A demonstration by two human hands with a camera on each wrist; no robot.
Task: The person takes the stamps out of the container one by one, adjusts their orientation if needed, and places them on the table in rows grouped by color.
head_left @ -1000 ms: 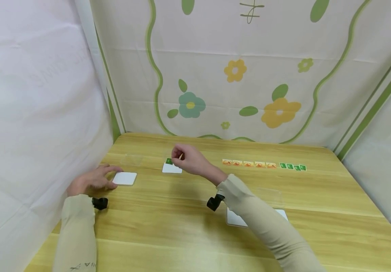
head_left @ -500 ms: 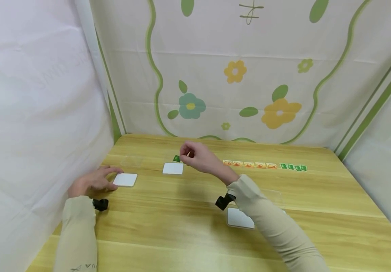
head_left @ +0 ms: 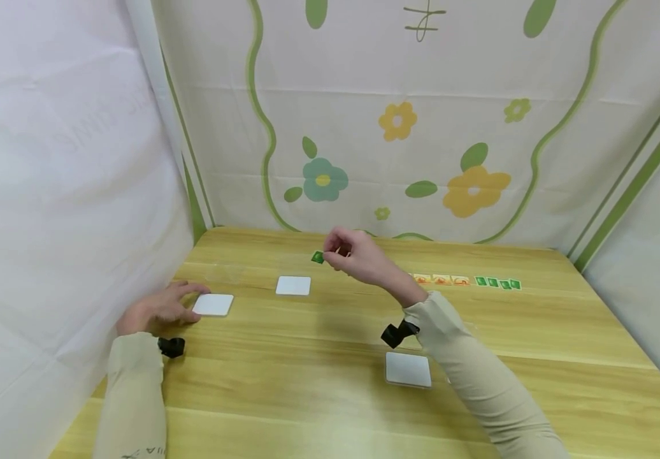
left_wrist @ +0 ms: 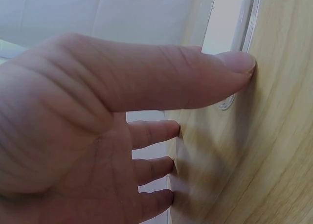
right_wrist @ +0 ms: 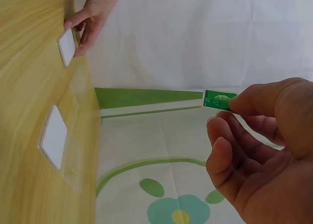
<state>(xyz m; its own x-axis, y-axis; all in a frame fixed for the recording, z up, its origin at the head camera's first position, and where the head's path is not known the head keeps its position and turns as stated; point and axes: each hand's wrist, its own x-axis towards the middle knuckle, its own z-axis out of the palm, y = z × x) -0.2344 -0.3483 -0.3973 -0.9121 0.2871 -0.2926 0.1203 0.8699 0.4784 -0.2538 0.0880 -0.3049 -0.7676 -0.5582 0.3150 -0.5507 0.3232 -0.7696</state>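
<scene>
My right hand (head_left: 361, 255) is raised above the far middle of the table. Between thumb and index finger it pinches a small green card (right_wrist: 217, 100) with a pale round print; the other fingers are curled in. At the left, my left hand (head_left: 166, 305) rests on the table. Its thumb and index finger hold the near-left and far-left corners of a flat clear case with a white inside (head_left: 213, 305). In the left wrist view the thumb (left_wrist: 171, 77) lies on that case's edge and the other fingertips touch the wood. A second white case (head_left: 293, 285) lies between the hands.
A larger white stack (head_left: 408, 370) lies near the right forearm. At the back right are a row of orange cards (head_left: 441, 280), partly covered by the wrist, and several green cards (head_left: 498, 282). Transparent lids (head_left: 223, 273) lie behind the cases. Fabric walls enclose the table (head_left: 284, 395).
My right hand has lifted the green card from behind the middle white case and carried it up and to the right. The left hand has stayed on its case.
</scene>
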